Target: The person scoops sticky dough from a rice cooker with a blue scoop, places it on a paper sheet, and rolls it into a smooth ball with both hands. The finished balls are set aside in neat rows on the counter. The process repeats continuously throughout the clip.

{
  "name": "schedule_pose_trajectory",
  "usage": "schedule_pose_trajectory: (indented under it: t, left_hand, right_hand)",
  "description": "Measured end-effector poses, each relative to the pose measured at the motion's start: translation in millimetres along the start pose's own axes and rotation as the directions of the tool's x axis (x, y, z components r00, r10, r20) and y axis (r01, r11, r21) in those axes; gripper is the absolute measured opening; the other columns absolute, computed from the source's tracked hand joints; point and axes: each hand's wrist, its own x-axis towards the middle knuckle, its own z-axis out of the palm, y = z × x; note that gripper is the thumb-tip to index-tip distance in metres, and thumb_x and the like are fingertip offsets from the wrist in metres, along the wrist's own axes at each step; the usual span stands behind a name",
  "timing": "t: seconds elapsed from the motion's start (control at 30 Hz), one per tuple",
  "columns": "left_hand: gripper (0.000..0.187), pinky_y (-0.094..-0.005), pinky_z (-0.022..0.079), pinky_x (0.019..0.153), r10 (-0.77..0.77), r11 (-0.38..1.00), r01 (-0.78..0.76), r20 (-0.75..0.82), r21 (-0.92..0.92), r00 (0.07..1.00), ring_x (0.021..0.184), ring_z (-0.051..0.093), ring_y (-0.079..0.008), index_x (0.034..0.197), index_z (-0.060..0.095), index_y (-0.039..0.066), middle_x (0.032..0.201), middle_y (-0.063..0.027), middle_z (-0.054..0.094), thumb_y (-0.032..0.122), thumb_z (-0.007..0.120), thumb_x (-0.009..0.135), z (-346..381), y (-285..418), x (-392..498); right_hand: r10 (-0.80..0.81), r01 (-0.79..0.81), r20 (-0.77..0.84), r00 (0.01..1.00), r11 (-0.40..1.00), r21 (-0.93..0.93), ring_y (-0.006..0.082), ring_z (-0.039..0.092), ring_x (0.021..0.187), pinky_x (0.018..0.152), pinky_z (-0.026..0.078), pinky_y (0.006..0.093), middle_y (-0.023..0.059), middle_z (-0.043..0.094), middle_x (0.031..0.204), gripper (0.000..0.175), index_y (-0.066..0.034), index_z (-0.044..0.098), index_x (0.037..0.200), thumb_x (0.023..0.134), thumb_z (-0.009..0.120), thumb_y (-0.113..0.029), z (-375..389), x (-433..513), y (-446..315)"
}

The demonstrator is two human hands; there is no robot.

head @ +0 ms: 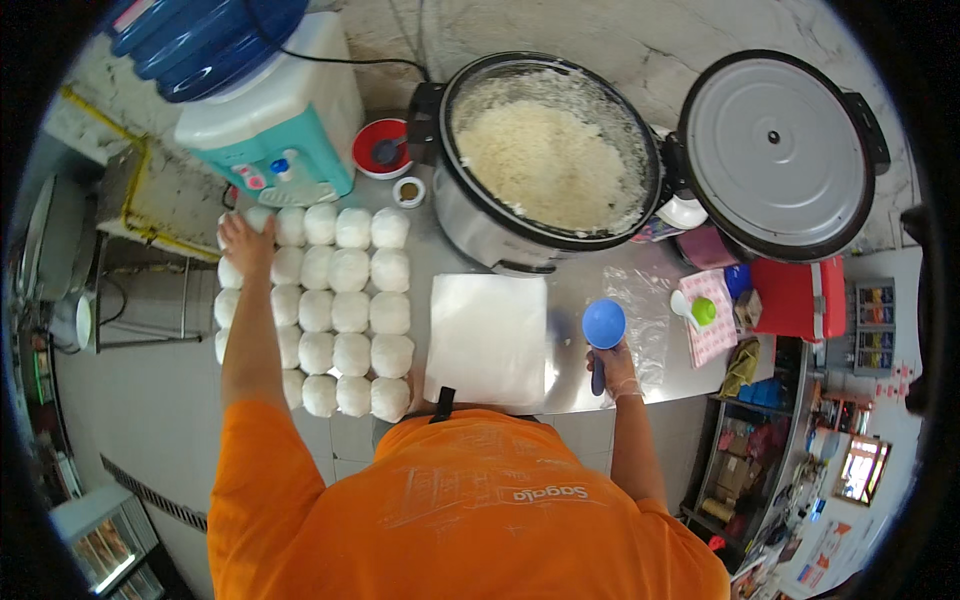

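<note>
My left hand (249, 244) reaches to the far left corner of several rows of rounded white wrapped portions (351, 268), its fingers spread on one of them; whether it grips it is not plain. In my right hand (615, 369), which seems to wear a thin clear glove, is the dark handle of a blue round scoop (604, 323). Between the rows and the scoop lies a stack of white paper sheets (487, 337). Beyond the sheets stands a large rice cooker (480, 217), its lid (780, 150) swung back to the right, with cooked white rice (547, 161) inside.
At the back left stands a water dispenser (277, 142), beside a red bowl (382, 148) and a small white cup (409, 193). To the right are clear plastic film (637, 315), a pink patterned cloth (709, 341) holding a green cup (703, 310) and white spoon (682, 306), and a red cooler box (795, 298).
</note>
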Motion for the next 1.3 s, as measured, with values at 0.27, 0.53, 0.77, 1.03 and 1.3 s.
schedule_pose_trajectory:
  t: [0.27,0.53,0.77,1.03,1.3]
  left_hand:
    - [0.089,-0.0648,0.037,0.125,0.219,0.948,-0.242,-0.129,-0.206,0.967,0.155,0.041,-0.0488,0.167,0.044,0.01,0.167,-0.0255,0.046,0.05,0.081,0.097,-51.3,6.0,-10.5]
    - [0.08,-0.0458,0.042,0.126,0.444,0.215,0.071,0.163,-0.974,0.881,0.149,0.055,-0.0318,0.167,0.046,0.005,0.165,-0.0168,0.056,0.01,0.083,0.096,-211.1,209.0,-187.1]
    - [0.099,-0.0491,0.038,0.132,0.798,-0.345,0.838,0.339,-0.422,0.499,0.159,0.045,-0.0399,0.182,0.005,0.033,0.188,-0.0116,0.003,0.001,0.063,0.108,-266.8,289.9,-242.9]
    - [0.098,-0.0506,0.037,0.134,0.781,-0.431,0.849,0.345,-0.305,0.521,0.158,0.045,-0.0451,0.181,0.009,0.032,0.181,-0.0149,0.017,0.001,0.061,0.103,-267.1,301.5,-236.5]
    - [0.105,-0.0508,0.039,0.134,0.759,-0.453,0.827,0.342,-0.332,0.553,0.153,0.051,-0.0451,0.18,-0.006,0.017,0.181,-0.0189,0.017,0.005,0.063,0.101,-274.4,310.2,-233.1]
  right_hand:
    - [-0.439,0.726,0.619,0.651,0.6,-0.337,0.0297,0.071,0.127,0.105,0.059,0.0443,0.0182,0.065,0.152,0.09,-0.0055,0.039,0.171,0.096,0.086,-0.024,80.7,-57.2,-266.1]
    - [-0.605,0.453,0.641,0.473,-0.457,-0.765,0.0422,0.076,0.101,0.085,0.064,0.0505,0.0237,0.072,0.123,0.072,-0.0209,0.06,0.157,0.092,0.088,-0.036,221.8,146.3,-385.6]
    - [-0.11,0.54,0.693,0.713,-0.545,-0.641,0.0449,0.077,0.109,0.095,0.062,0.0532,0.0267,0.076,0.121,0.057,-0.0115,0.075,0.136,0.094,0.083,-0.049,255.9,215.4,-358.2]
    - [0.133,0.792,0.799,0.586,-0.299,-0.532,0.0441,0.078,0.108,0.098,0.06,0.0531,0.0272,0.08,0.111,0.054,-0.0076,0.081,0.122,0.098,0.075,-0.056,245.0,171.1,-318.8]
    - [-0.09,0.868,0.876,0.474,-0.121,-0.482,0.0465,0.077,0.102,0.097,0.059,0.0516,0.0284,0.08,0.111,0.057,-0.0045,0.073,0.141,0.103,0.073,-0.047,207.5,50.8,-363.0]
